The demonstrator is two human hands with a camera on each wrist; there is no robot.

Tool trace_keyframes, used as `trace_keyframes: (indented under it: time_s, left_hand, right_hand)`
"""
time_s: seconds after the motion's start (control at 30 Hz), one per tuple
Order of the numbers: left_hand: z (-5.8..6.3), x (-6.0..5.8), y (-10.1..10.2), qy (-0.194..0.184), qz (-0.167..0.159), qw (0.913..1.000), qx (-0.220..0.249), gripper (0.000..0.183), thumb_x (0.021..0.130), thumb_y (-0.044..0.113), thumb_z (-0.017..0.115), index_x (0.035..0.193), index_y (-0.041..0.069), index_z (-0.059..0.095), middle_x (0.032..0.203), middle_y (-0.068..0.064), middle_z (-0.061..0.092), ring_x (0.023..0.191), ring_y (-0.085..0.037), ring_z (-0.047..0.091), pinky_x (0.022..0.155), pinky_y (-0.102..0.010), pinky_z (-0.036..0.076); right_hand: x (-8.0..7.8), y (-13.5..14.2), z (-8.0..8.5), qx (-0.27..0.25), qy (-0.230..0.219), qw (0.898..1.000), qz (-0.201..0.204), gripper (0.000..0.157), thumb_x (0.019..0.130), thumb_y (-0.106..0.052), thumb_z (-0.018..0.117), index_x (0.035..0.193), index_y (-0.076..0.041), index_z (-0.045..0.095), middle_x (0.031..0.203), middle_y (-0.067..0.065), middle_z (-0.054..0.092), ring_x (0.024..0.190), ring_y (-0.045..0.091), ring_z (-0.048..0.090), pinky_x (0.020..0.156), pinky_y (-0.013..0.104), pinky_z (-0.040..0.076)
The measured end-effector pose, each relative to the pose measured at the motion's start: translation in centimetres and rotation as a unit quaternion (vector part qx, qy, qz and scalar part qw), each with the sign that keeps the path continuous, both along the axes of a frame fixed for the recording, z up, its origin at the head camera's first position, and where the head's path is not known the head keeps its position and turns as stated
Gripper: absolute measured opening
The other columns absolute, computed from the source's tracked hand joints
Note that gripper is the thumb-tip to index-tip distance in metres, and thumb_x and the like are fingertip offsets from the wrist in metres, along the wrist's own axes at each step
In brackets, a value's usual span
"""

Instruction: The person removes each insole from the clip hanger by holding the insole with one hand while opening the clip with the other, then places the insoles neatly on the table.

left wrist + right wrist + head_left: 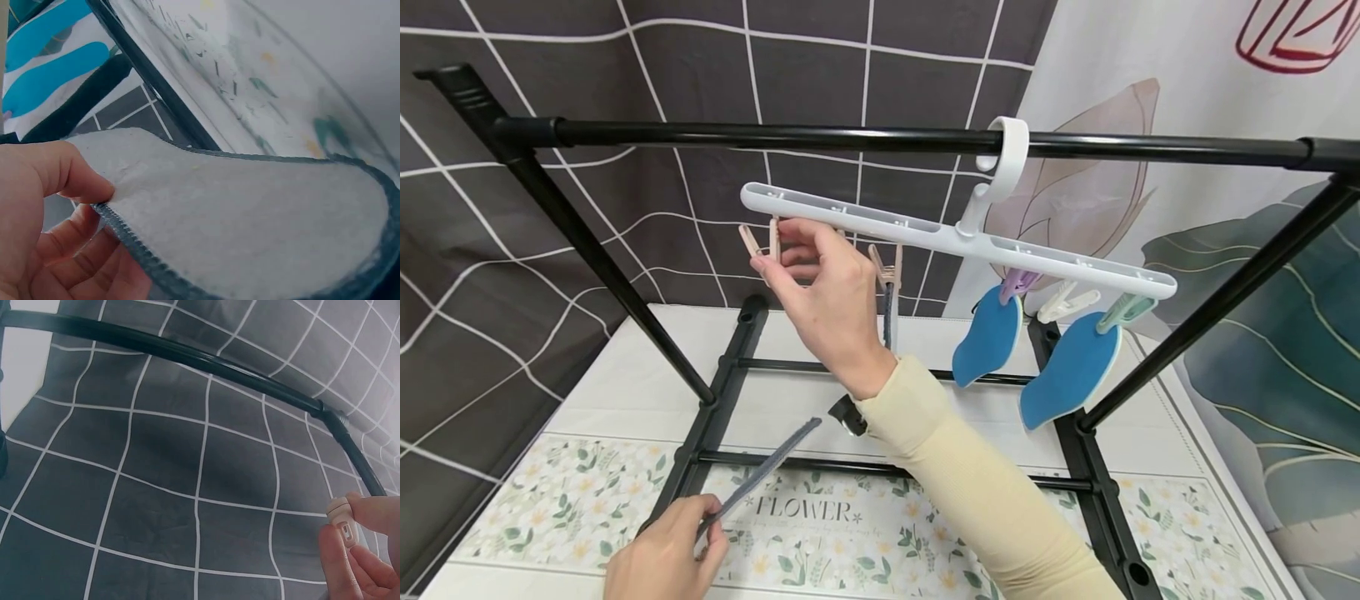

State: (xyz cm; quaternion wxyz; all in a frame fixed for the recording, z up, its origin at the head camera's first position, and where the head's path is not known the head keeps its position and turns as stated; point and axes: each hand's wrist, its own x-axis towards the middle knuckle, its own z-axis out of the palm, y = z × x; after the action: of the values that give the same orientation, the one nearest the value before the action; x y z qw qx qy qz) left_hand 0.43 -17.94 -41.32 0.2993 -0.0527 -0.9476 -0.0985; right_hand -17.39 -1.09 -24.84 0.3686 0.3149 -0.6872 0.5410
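My left hand (666, 550) pinches an insole (250, 219) by its side edge. It has a pale face and dark grey edging in the left wrist view, and appears as a thin grey strip in the head view. Up at the left part of a white clip hanger (880, 223), my right hand (831, 292) holds a beige-pink clothespin (342, 522) between thumb and fingers. Just right of that hand, another pinkish clothespin (889, 271) grips a grey insole (891, 317) seen edge-on. Two blue insoles (1070, 371) hang at the hanger's right part, from purple and green clothespins.
The hanger hooks over the black top bar (760, 135) of a rack whose slanted legs and lower bars stand on a white table with a flowered mat (842, 533). A white clothespin (1066, 302) hangs between the blue insoles. Behind is a dark gridded curtain (700, 92).
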Motion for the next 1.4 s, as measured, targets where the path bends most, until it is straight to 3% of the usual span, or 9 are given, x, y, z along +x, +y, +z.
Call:
trace_keyframes:
  time_s: [0.23,0.5,0.73,0.8,0.93,1.17,1.4]
  left_hand:
    - [0.3,-1.1,0.8,-0.023,-0.009,0.9997,-0.001,0.013,0.064,0.015,0.062,0.077,0.016,0.061,0.066,0.006,0.057,0.044,-0.001,0.03,0.035,-0.021,0.023]
    - [-0.3,-2.0,1.2,-0.016,-0.043,0.9989,-0.001,0.012,0.065,0.013,0.065,0.077,0.016,0.063,0.069,0.006,0.06,0.047,0.001,0.037,0.036,-0.019,0.029]
    - [-0.7,-2.4,1.3,-0.001,-0.086,0.9963,-0.006,0.015,0.064,0.01,0.067,0.077,0.016,0.065,0.075,0.004,0.064,0.055,-0.004,0.052,0.04,-0.019,0.039]
    - [-0.9,-2.6,1.4,-0.003,-0.103,0.9947,-0.009,0.006,0.074,0.017,0.061,0.077,0.015,0.066,0.076,0.003,0.064,0.059,-0.007,0.057,0.042,-0.019,0.042]
    - [-1.3,-3.0,1.4,0.01,-0.13,0.9913,-0.012,0.02,0.081,0.022,0.048,0.077,0.014,0.066,0.078,0.001,0.065,0.067,-0.014,0.063,0.048,-0.024,0.049]
    - [-1.7,-3.4,1.7,0.029,-0.144,0.9891,-0.009,0.011,0.07,0.013,0.058,0.077,0.014,0.067,0.083,0.001,0.067,0.073,-0.016,0.064,0.054,-0.03,0.052]
    - [-2.2,-3.5,2.1,0.013,-0.143,0.9895,-0.017,0.013,0.065,0.01,0.064,0.077,0.015,0.066,0.084,0.002,0.065,0.074,-0.015,0.064,0.058,-0.031,0.052]
  right_hand:
    - [0.1,-0.1,0.0,-0.003,-0.002,1.0,0.005,0.033,0.076,-0.012,0.075,0.102,0.003,0.061,0.094,0.01,0.066,0.075,0.007,0.064,0.067,0.014,0.051]
    - [0.0,0.1,-0.2,0.004,-0.002,1.0,0.004,0.032,0.077,-0.012,0.074,0.102,0.002,0.061,0.094,0.009,0.066,0.076,0.007,0.063,0.068,0.013,0.05]
    - [0.0,0.1,-0.2,0.007,0.0,1.0,0.0,0.032,0.077,-0.012,0.074,0.103,0.002,0.061,0.093,0.009,0.066,0.076,0.006,0.063,0.068,0.013,0.05]
    - [-0.1,0.2,-0.2,0.006,0.0,1.0,0.0,0.032,0.077,-0.012,0.074,0.103,0.002,0.061,0.093,0.009,0.066,0.076,0.006,0.063,0.067,0.013,0.05]
    - [-0.1,0.2,-0.3,0.005,-0.002,1.0,0.001,0.032,0.077,-0.013,0.075,0.102,0.002,0.061,0.093,0.009,0.066,0.075,0.007,0.064,0.067,0.013,0.05]
    - [-0.1,0.3,-0.4,0.008,-0.009,1.0,0.002,0.032,0.077,-0.014,0.074,0.103,0.002,0.061,0.093,0.009,0.066,0.075,0.006,0.064,0.067,0.012,0.05]
    - [-0.2,0.4,-0.4,0.01,-0.01,1.0,-0.003,0.032,0.078,-0.014,0.074,0.102,0.002,0.062,0.093,0.009,0.066,0.076,0.006,0.064,0.068,0.012,0.049]
